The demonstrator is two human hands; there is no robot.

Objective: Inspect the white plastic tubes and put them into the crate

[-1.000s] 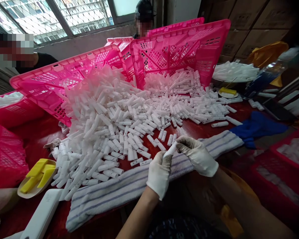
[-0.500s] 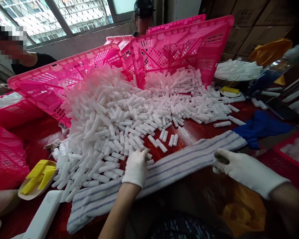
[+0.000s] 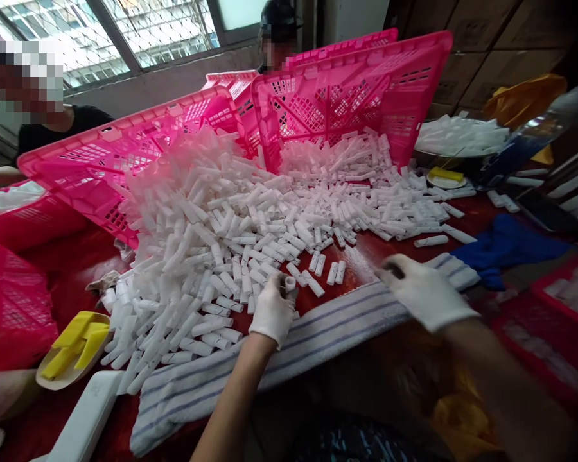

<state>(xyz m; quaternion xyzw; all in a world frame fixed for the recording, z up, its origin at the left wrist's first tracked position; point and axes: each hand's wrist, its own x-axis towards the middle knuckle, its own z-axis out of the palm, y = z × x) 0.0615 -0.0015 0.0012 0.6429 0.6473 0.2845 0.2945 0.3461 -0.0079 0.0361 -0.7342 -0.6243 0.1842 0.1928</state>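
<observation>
While the left hand [image 3: 272, 311] is wrapping its gloved fingers around a short white tube [image 3: 289, 283], with the open end of the tube showing above the grip, the right hand [image 3: 421, 292] is hovering over the far half of a striped towel [image 3: 337, 327]. Its thumb and fingertips are curling toward each other, but they are blurring, and from where I'm standing I cannot tell whether they are meeting or pinching anything.

Just beyond the held tube, a few loose tubes [image 3: 336, 273] are lying in pairs on the red table [image 3: 77, 263], and a great heap of tubes [image 3: 241, 218] is spilling toward them out of two pink crates, one tipping on the left [image 3: 72, 163] and one on the right [image 3: 334, 96]. Near the left end of the towel, yellow pieces [image 3: 74, 343] are resting in an oval dish [image 3: 52, 384], and a long white case [image 3: 84, 417] is lying beside it. At the towel's right end a blue cloth [image 3: 515, 250] is bunching up. Over on the far left, a co-worker in a black top [image 3: 89, 119] is sitting or standing behind the crate; another person's head [image 3: 277, 22] is showing past the crates.
</observation>
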